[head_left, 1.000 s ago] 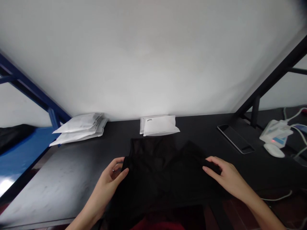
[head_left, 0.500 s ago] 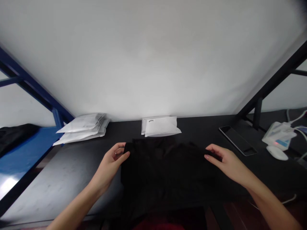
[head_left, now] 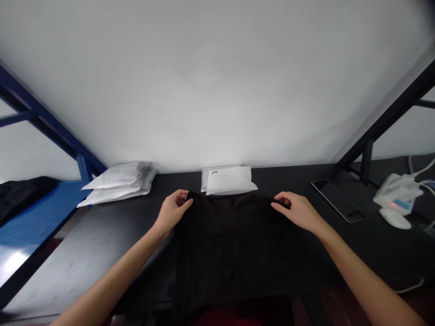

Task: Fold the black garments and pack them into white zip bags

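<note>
On my feed, the thin black garment (head_left: 231,253) lies spread over the black desk (head_left: 292,181), its far edge just beside a white poly mailer (head_left: 229,180). The left hand (head_left: 173,210) and right hand (head_left: 297,210) each pinch a top corner, fingers closed on the cloth. It looks light, soft and limp, likely to drape and slip, so those top corners seem the best hold.

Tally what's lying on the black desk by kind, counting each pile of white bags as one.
Piles of white plastic bags (left, middle): 2
Black garment: 1
Dark flat device: 1
White computer mouse: 1
White unit with a red light: 1
Total: 6
</note>
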The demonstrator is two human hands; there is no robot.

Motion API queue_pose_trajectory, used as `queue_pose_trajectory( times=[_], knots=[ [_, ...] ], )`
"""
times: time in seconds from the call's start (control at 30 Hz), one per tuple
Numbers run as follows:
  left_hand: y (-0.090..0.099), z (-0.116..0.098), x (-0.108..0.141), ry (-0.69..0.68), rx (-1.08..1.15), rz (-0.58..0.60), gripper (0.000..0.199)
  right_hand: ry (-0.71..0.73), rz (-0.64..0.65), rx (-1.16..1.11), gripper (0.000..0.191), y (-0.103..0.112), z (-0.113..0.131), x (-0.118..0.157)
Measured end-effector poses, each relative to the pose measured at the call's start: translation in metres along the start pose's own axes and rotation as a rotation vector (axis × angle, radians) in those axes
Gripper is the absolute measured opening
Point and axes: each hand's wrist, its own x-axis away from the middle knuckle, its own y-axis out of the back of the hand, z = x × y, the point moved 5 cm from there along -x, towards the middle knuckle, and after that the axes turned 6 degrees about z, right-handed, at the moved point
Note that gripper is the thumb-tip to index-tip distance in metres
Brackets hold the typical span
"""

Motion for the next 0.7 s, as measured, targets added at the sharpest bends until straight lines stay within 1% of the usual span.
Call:
queue_pose_trajectory(
  times=[0.13, 0.23, 0.33, 0.43, 0.5, 0.57, 0.63, 0.7],
  knots=[
    [-0.001, -0.004, -0.003, -0.017, -0.016, 0.003, 0.040, 0.045, 0.051, 0.000, 0.015, -0.011, 0.009, -0.019],
    [0.002, -0.011, 0.000, -0.042, -0.027, -0.032, 0.036, 0.098, 0.045, 0.004, 0.008, -0.011, 0.017, -0.025],
    [0.011, -0.023, 0.013, -0.078, -0.025, -0.061, 0.034, 0.142, -0.019, -0.002, 0.014, 0.001, 0.025, -0.014],
    [0.024, -0.036, 0.038, -0.101, -0.006, -0.034, 0.034, 0.201, -0.053, -0.060, 0.021, 0.019, 0.036, 0.014],
    [0.034, -0.041, 0.060, -0.122, 0.012, 0.039, 0.032, 0.284, -0.006, -0.150, 0.017, 0.028, 0.045, 0.039],
    [0.042, -0.039, 0.084, -0.147, -0.010, 0.170, 0.027, 0.343, 0.098, -0.197, 0.010, 0.032, 0.051, 0.064],
    [0.046, -0.030, 0.108, -0.177, -0.096, 0.316, 0.021, 0.355, 0.249, -0.183, 0.004, 0.027, 0.054, 0.086],
    [0.048, -0.017, 0.128, -0.216, -0.181, 0.412, 0.015, 0.334, 0.406, -0.141, 0.010, 0.018, 0.054, 0.103]
  ],
)
